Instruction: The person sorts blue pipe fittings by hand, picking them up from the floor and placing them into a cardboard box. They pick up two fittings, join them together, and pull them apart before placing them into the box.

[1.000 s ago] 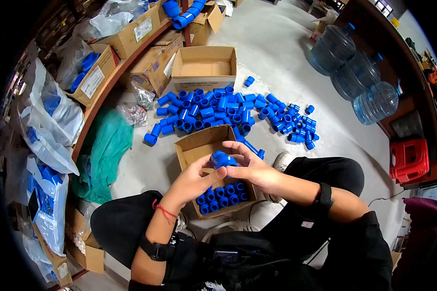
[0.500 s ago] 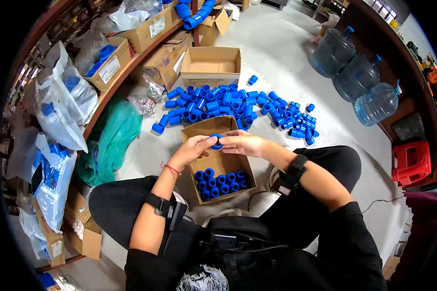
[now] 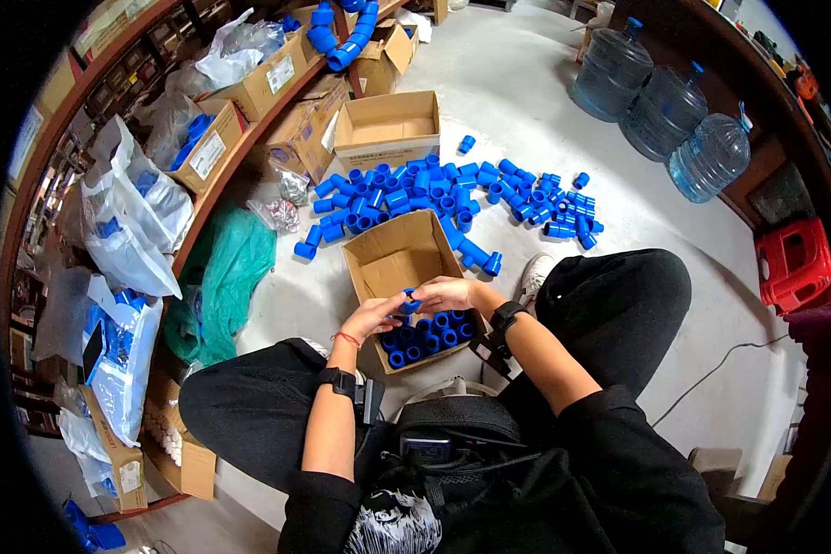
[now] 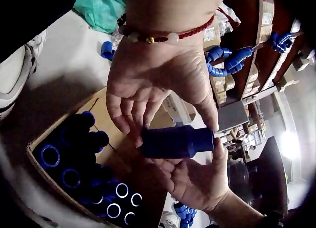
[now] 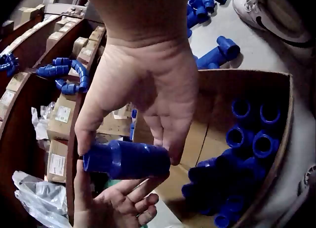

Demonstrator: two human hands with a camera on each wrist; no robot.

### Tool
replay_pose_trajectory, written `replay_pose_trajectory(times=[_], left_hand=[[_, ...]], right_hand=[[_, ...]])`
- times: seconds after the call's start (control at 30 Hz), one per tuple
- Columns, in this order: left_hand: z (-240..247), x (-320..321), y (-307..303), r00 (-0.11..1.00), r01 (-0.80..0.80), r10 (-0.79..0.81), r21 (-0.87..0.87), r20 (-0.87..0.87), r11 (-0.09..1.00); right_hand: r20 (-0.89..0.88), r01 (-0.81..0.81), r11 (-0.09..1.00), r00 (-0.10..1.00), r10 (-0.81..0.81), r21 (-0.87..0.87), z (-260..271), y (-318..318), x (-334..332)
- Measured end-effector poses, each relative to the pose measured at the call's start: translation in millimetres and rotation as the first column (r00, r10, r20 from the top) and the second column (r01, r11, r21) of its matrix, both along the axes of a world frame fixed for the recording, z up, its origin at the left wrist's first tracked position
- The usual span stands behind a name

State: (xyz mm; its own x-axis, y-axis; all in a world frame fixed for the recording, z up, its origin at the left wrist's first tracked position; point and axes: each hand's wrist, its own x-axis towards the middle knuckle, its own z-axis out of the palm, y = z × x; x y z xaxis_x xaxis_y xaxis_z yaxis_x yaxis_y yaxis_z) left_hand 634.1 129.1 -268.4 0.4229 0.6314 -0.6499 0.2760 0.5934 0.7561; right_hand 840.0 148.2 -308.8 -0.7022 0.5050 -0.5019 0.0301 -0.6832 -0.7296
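Both hands hold one blue pipe fitting (image 4: pixel 173 142) between them over the cardboard box (image 3: pixel 379 247). It is stepped, with a wide part and a narrower end. In the left wrist view, my left hand (image 4: pixel 158 80) has its thumb at the narrow end and its fingertips near the wide end. My right hand (image 5: pixel 148 85) grips it the same way from the other side, thumb at the narrow end, as the right wrist view shows. Several similar blue fittings (image 5: pixel 265 144) stand packed in the near part of the box, open ends up.
A loose pile of blue fittings (image 3: pixel 397 198) spreads over the floor beyond the box. Behind it sits another cardboard box (image 3: pixel 388 138). Shelves with bags and cartons (image 3: pixel 214 148) line the left; water jugs (image 3: pixel 665 115) and a red stool (image 3: pixel 794 266) stand right.
The fitting, shown large and tilted one second ago, now appears smaller and lower, nearer the packed fittings. Both hands have moved with it. The head view has shifted slightly.
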Motion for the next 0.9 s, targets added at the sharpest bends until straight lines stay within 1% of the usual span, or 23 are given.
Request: replay_pose_trajectory(times=[0.1,0.2,0.3,0.4,0.5,0.57,0.8,0.9], left_hand=[[6.7,1.1,-2.8,0.999,-0.025,0.024,0.043,0.039,0.999],[0.1,1.4,-0.5,0.999,-0.028,0.027,0.024,0.045,0.999],[-1.9,2.7,-1.9,0.998,-0.057,0.057,0.013,0.034,0.998],[-2.4,1.7,-2.1,0.998,-0.053,0.053,-0.024,0.02,0.998],[-2.9,0.3,-4.7,0.998,-0.07,0.07,0.0,0.0,0.998],[-1.8,-0.7,-5.8,0.997,-0.08,0.08,0.005,0.016,0.997],[-9.5,-3.7,-1.3,0.997,-0.075,0.074,0.056,0.018,0.996],[-9.9,-0.7,-1.7,0.992,-0.125,0.124,0.05,0.027,0.991]], right_hand=[[-0.09,0.034,0.998,0.995,-0.038,-0.054,1.4,3.5,7.1],[-0.023,0.102,0.994,0.994,-0.103,-0.04,1.1,4.5,6.7],[-0.009,0.15,0.988,0.989,-0.15,-0.017,6.1,1.4,1.6],[0.044,0.148,0.989,0.988,-0.148,0.023,16.1,-3.7,-5.2],[0.031,0.141,0.99,0.989,-0.142,0.025,23.1,-8.0,-10.5],[0.046,0.175,0.984,0.983,-0.175,0.016,3.0,-3.5,-13.8],[0.043,0.211,0.977,0.976,-0.212,0.022,4.0,-4.6,-18.7],[0.087,0.287,0.948,0.95,-0.3,0.136,7.6,-6.8,-22.2]])
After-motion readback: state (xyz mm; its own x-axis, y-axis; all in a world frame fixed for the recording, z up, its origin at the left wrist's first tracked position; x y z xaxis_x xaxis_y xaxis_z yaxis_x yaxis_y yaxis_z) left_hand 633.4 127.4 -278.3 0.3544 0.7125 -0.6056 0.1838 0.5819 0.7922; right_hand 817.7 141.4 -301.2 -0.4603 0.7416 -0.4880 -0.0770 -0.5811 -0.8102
